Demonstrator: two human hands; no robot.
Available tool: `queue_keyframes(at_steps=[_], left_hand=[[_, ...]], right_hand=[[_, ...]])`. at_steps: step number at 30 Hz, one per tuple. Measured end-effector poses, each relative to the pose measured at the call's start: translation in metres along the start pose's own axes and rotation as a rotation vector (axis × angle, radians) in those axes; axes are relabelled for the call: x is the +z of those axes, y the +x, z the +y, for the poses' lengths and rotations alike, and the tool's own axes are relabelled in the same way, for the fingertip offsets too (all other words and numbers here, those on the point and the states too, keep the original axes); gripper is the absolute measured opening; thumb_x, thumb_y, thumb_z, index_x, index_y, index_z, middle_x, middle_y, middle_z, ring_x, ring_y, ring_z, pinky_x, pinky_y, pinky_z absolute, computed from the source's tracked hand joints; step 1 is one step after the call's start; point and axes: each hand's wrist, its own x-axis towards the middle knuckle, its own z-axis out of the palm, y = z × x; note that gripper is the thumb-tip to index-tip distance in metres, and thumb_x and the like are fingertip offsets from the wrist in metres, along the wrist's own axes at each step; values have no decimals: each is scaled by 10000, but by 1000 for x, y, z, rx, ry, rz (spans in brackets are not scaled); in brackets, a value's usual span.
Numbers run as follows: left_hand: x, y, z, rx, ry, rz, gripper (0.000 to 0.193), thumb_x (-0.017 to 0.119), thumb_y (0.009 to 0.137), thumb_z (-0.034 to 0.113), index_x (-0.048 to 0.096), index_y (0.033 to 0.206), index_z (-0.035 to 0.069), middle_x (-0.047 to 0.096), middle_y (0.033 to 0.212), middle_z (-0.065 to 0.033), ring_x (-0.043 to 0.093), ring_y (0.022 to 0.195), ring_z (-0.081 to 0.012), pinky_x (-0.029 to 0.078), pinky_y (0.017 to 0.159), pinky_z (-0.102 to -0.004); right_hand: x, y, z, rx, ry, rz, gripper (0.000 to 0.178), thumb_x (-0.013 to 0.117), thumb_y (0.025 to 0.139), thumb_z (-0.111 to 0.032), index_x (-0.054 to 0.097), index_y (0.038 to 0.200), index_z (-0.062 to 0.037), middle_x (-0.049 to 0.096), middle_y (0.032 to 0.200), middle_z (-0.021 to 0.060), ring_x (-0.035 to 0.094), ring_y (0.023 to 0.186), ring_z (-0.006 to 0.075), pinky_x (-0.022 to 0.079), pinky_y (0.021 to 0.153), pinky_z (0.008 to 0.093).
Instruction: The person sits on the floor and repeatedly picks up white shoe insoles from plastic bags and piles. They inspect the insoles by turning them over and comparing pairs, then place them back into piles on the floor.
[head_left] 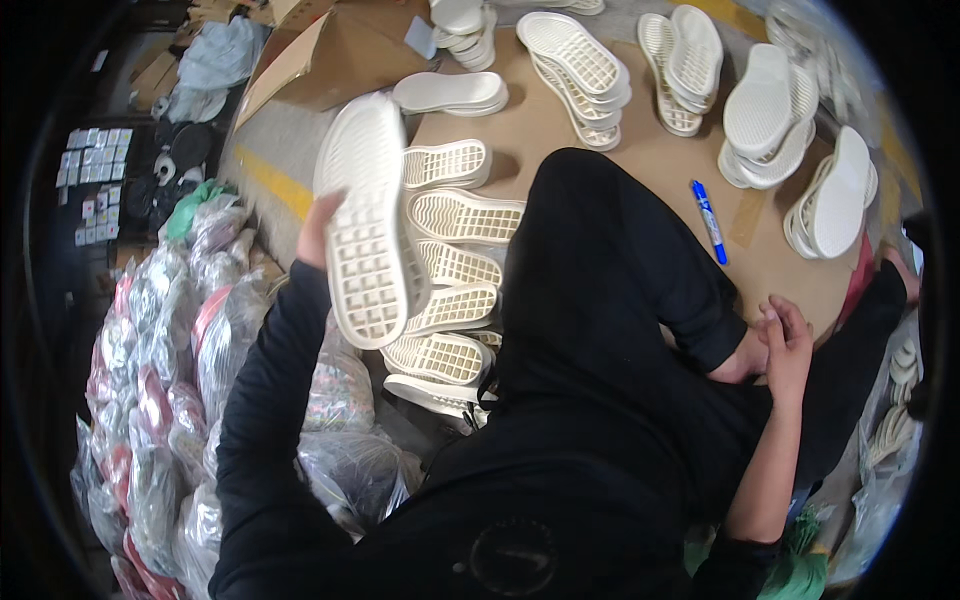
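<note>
My left hand (pixel 318 232) grips a white shoe sole (pixel 368 270) by its left edge and holds it upright, its gridded tread facing me. Behind its right side another pale edge shows; whether that is a second sole, I cannot tell. Beside it lies a row of cream soles (pixel 465 216), most with the grid side up. My right hand (pixel 788 345) rests by my bare foot (pixel 742 358), fingers loosely bent and apart, with nothing visible in them. A blue marker pen (pixel 709 222) lies on the cardboard sheet (pixel 660 165), beyond that hand.
Several stacks of white soles (pixel 575 75) stand along the far side and right of the cardboard. At the far left is an open cardboard box (pixel 345 55). Clear plastic bags (pixel 165 400) are piled on my left. My bent leg (pixel 600 270) crosses the middle.
</note>
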Motion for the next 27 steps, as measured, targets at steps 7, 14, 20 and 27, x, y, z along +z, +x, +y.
queue_keyframes(at_steps=[7,14,20,27], left_hand=[[-139,-95,-126,82,1,710,740,458,915,602,480,1422,64,629,1274,-196,644,1118,-397,507,990,-585],[-161,-98,-192,-874,607,563,737,379,947,603,521,1297,-30,659,1069,-278,661,884,-426,522,827,-558],[-56,-24,-141,-893,1154,253,536,453,950,465,575,1114,-30,649,893,-222,630,731,-339,511,703,-470],[53,20,-103,-721,1536,-119,353,540,952,305,639,901,-31,637,688,-157,594,553,-237,498,557,-367]], right_hand=[[-13,13,49,116,-67,-11,290,592,1013,-168,620,1249,-4,714,1009,91,644,744,112,526,666,222],[-21,-1,18,145,-68,75,260,649,979,-174,670,1182,-13,712,984,80,656,772,121,544,674,263],[-88,-7,-7,-81,18,435,267,674,947,-147,683,1151,24,717,937,74,663,814,133,542,757,287],[-286,-21,57,282,216,900,284,608,964,-166,639,1187,7,692,879,88,621,589,154,532,514,305]])
